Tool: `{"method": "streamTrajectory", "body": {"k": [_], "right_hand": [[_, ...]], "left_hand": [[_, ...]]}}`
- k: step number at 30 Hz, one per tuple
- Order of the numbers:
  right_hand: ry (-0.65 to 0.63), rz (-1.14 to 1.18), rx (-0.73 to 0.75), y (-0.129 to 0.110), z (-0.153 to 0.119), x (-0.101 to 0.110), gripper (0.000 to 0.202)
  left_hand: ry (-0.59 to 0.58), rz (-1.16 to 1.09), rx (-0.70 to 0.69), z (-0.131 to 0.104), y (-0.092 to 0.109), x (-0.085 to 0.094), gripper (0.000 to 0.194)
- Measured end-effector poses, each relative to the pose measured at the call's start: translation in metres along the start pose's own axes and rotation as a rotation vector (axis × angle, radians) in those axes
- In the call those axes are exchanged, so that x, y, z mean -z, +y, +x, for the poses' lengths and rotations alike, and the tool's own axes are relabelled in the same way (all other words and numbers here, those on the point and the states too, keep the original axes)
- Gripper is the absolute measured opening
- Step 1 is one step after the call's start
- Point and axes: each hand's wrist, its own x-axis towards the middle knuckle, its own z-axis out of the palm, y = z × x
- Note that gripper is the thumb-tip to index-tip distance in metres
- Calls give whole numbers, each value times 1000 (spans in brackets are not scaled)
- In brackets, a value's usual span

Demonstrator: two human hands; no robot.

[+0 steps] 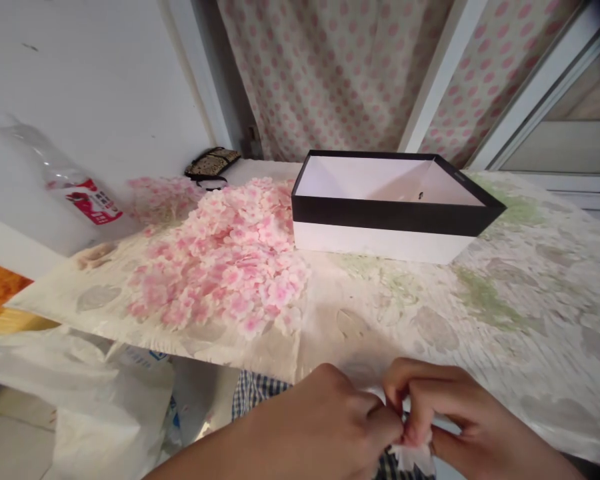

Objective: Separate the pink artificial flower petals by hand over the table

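My left hand and my right hand meet at the table's front edge, low in the view. Both have their fingers pinched together on a small artificial flower with pale, ragged white petals and a pinkish part at the fingertips. Much of it is hidden by the fingers. Left of centre on the table, a heap of pink and white artificial flowers lies beyond my left hand. A box, white with a black rim, stands behind my hands; a small dark spot shows on its inner wall.
A patterned cloth covers the table. At the back left are a dark patterned pouch and a clear bottle with a red label. A white plastic bag hangs or stands below the left edge. A dotted curtain is behind.
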Motion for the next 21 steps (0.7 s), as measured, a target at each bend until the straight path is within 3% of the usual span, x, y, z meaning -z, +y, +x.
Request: {"method": "streamTrajectory", "body": {"k": [6,9,10,11,12,14,15,16,18,21], "right_hand": [[-165,-29,-64,-9,-3,3,27],[-264,-52,12,-27,8,27,17],[-249,-65,64,-34,17,40,17],[-157,-66,136,-41,27,55,16],[54,-91,181,-46,39,72,13],[626,-267,281,-54,64,104,6],[717,-347,256,-56,74,117,32],[671,-423,175,-57,80,128,57],[553,-556,107,-54,83,138,75],[594,-756,125,-42,62,126,63]], "left_hand": [[12,-131,-7,-5,6,2,7],[187,-188,-19,-18,12,18,16],[298,-164,31,-24,12,24,22],[406,-122,125,-31,11,28,25],[477,-120,253,-36,9,32,28],[723,-129,346,-45,0,36,29],[809,-136,387,-46,-6,37,30],[858,-122,428,-47,-13,38,30],[847,-53,529,-46,-27,39,26],[678,128,631,-45,-51,38,21]]}}
